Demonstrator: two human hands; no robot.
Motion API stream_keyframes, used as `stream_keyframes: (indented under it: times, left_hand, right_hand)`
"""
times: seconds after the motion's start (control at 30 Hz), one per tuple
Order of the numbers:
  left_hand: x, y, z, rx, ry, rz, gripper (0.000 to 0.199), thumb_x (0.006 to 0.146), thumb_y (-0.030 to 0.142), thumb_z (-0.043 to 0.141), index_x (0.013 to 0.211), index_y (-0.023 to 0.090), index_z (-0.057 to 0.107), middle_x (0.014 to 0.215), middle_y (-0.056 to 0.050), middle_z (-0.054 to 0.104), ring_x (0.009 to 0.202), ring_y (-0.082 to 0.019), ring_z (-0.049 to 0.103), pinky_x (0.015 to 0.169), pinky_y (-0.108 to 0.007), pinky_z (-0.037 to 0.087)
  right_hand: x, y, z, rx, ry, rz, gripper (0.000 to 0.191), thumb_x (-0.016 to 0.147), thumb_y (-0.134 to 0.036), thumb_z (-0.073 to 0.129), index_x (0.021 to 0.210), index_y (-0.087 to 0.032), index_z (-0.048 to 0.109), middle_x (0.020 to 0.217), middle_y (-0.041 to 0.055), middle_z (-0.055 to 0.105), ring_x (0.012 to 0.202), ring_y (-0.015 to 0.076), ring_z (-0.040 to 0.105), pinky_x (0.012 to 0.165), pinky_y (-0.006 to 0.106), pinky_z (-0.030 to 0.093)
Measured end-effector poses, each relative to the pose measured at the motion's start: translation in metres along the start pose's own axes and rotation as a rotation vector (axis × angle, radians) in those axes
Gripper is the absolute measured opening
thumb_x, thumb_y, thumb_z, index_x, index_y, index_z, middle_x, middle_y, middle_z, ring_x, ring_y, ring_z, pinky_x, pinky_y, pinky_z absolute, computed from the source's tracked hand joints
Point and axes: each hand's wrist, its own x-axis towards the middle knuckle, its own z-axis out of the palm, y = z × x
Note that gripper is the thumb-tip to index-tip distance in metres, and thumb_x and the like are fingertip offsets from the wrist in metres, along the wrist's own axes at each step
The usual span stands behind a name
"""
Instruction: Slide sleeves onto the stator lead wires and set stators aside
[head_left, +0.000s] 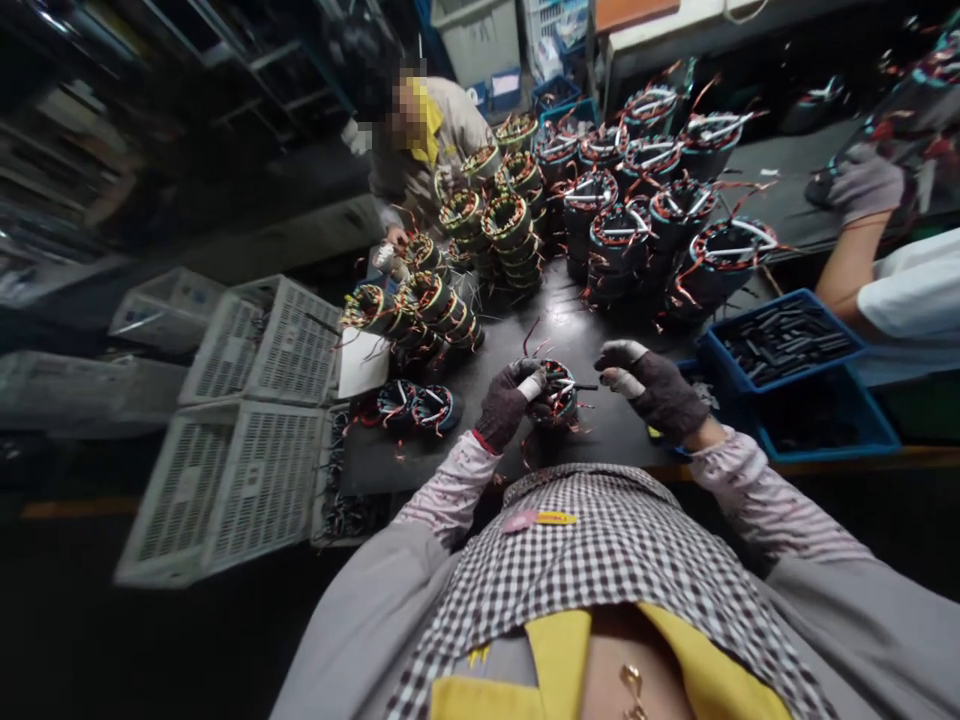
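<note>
A wire-wound motor stator with red and white leads stands on the dark table right before me. My left hand, in a dark glove with pale taped fingertips, is closed on its left rim and wires. A thin black sleeve sticks out of the stator toward the right. Just beyond that sleeve's end is my right hand, gloved likewise, its fingers curved but apart and nothing visible between them. Two small stators with blue-and-white tops lie left of my left hand.
Stacked stators and larger dark ones crowd the table's far side. Blue bins of black sleeves are at right, white crates at left. A co-worker works across the table; another person's gloved hand is at right.
</note>
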Motion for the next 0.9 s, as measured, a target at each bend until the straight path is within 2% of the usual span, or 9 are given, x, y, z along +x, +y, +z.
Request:
stream_keyframes:
  times: [0.1, 0.2, 0.3, 0.4, 0.47, 0.57, 0.63, 0.8, 0.9]
  left_hand:
    - [0.002, 0.006, 0.013, 0.013, -0.088, -0.009, 0.058, 0.066, 0.052, 0.106, 0.098, 0.018, 0.073, 0.081, -0.004, 0.076, 0.059, -0.014, 0.068, 0.052, -0.025, 0.055]
    - [0.003, 0.004, 0.016, 0.008, -0.065, -0.03, 0.053, 0.073, 0.053, 0.102, 0.101, 0.019, 0.071, 0.089, -0.005, 0.077, 0.068, -0.016, 0.072, 0.06, -0.026, 0.058]
    - [0.001, -0.005, 0.007, -0.002, 0.053, 0.019, 0.052, 0.078, 0.046, 0.099, 0.112, 0.021, 0.07, 0.115, -0.01, 0.081, 0.092, -0.019, 0.079, 0.083, -0.033, 0.066]
    - [-0.002, -0.014, -0.001, 0.036, 0.13, 0.054, 0.055, 0.076, 0.043, 0.099, 0.118, 0.022, 0.07, 0.13, -0.012, 0.08, 0.105, -0.023, 0.081, 0.095, -0.038, 0.067]
    - [-0.001, -0.02, -0.002, 0.088, 0.185, 0.048, 0.057, 0.072, 0.047, 0.1, 0.115, 0.022, 0.072, 0.122, -0.011, 0.082, 0.099, -0.024, 0.082, 0.089, -0.038, 0.068]
    - [0.004, -0.026, 0.001, 0.152, 0.266, 0.048, 0.06, 0.066, 0.055, 0.102, 0.107, 0.021, 0.074, 0.099, -0.006, 0.082, 0.081, -0.02, 0.081, 0.074, -0.032, 0.066]
    - [0.007, -0.028, 0.001, 0.153, 0.299, 0.072, 0.059, 0.064, 0.057, 0.102, 0.102, 0.021, 0.075, 0.09, -0.003, 0.08, 0.073, -0.017, 0.078, 0.066, -0.026, 0.062]
    - [0.011, -0.032, 0.002, 0.121, 0.325, 0.141, 0.058, 0.064, 0.057, 0.103, 0.101, 0.021, 0.075, 0.084, -0.001, 0.078, 0.064, -0.012, 0.072, 0.058, -0.021, 0.055]
    - [0.011, -0.033, 0.004, 0.112, 0.311, 0.135, 0.061, 0.061, 0.058, 0.103, 0.1, 0.021, 0.074, 0.08, 0.0, 0.077, 0.061, -0.012, 0.07, 0.055, -0.021, 0.052]
  right_hand:
    - [0.005, -0.019, 0.005, 0.185, -0.039, -0.067, 0.045, 0.094, -0.06, 0.077, 0.121, -0.024, 0.078, 0.11, 0.0094, 0.082, 0.102, 0.0289, 0.076, 0.096, 0.044, 0.062]
    - [0.006, -0.016, 0.002, 0.266, 0.033, 0.0, 0.038, 0.095, -0.06, 0.077, 0.105, -0.023, 0.08, 0.096, 0.0077, 0.08, 0.09, 0.0252, 0.075, 0.089, 0.041, 0.063]
    - [-0.005, 0.023, -0.002, 0.314, 0.117, 0.157, 0.037, 0.096, -0.057, 0.075, 0.107, -0.023, 0.079, 0.091, 0.0067, 0.079, 0.078, 0.0211, 0.072, 0.075, 0.035, 0.062]
    - [-0.018, 0.073, 0.01, 0.228, 0.116, 0.235, 0.029, 0.091, -0.05, 0.077, 0.104, -0.023, 0.081, 0.09, 0.0056, 0.08, 0.076, 0.0205, 0.07, 0.076, 0.036, 0.062]
    - [-0.021, 0.096, 0.022, 0.16, 0.112, 0.255, 0.024, 0.089, -0.045, 0.077, 0.1, -0.023, 0.082, 0.092, 0.0057, 0.081, 0.079, 0.0214, 0.071, 0.083, 0.039, 0.063]
    - [-0.017, 0.11, 0.037, 0.158, 0.113, 0.277, 0.022, 0.088, -0.04, 0.077, 0.099, -0.022, 0.082, 0.091, 0.0056, 0.082, 0.082, 0.0216, 0.072, 0.088, 0.039, 0.063]
    - [-0.013, 0.11, 0.044, 0.233, 0.101, 0.299, 0.021, 0.086, -0.04, 0.078, 0.097, -0.022, 0.081, 0.086, 0.004, 0.081, 0.078, 0.0202, 0.07, 0.084, 0.036, 0.062]
    - [-0.001, 0.1, 0.05, 0.52, 0.025, 0.384, 0.025, 0.083, -0.043, 0.079, 0.092, -0.02, 0.076, 0.073, 0.0007, 0.074, 0.066, 0.0162, 0.065, 0.068, 0.03, 0.059]
    - [0.015, 0.091, 0.041, 0.401, -0.144, 0.388, 0.017, 0.084, -0.036, 0.077, 0.088, -0.019, 0.075, 0.07, 0.0008, 0.074, 0.062, 0.0157, 0.066, 0.065, 0.028, 0.057]
